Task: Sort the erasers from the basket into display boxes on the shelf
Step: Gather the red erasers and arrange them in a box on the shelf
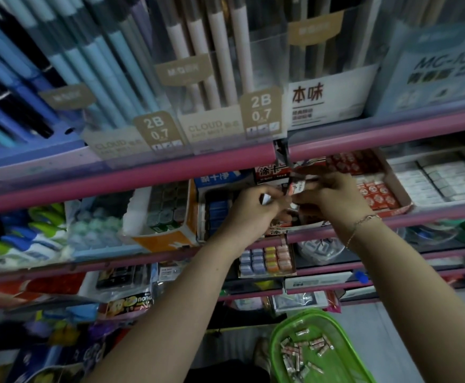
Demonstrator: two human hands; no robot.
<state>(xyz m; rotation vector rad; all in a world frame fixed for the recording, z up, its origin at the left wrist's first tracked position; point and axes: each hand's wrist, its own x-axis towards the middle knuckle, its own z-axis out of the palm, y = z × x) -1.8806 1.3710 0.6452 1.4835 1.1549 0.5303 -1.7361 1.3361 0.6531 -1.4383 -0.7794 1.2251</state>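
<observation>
Hands meet over the middle display box [295, 222] on the pink shelf [170, 178], above its front edge. The left hand [249, 210] has its fingers curled, pinching a small pale-and-dark piece that I cannot identify. The right hand [333, 196], a thin bracelet [364, 221] at its wrist, pinches an eraser [296, 187] with a red and white sleeve between thumb and fingertips, holding it above that box. The two hands almost touch at the fingertips, and together they hide most of what lies in the box.

Just right of that box stands a tray of red-wrapped erasers [375, 194], and beyond it, toward the shelf's right end, a box of white erasers [441, 181]. Left of the hands sits a box of blue erasers [217, 211], partly behind the left wrist, then an orange-and-white box [168, 217] of dark packs. The shelf above carries clear cases of mechanical pencils [198, 78] marked 2B 0.7; its pink front edge crosses just above the hands.

Down at the lower right, well apart from the shelf, the green basket [281, 341] holds a scatter of wrapped erasers [306, 352]. The right forearm passes over its right edge.
</observation>
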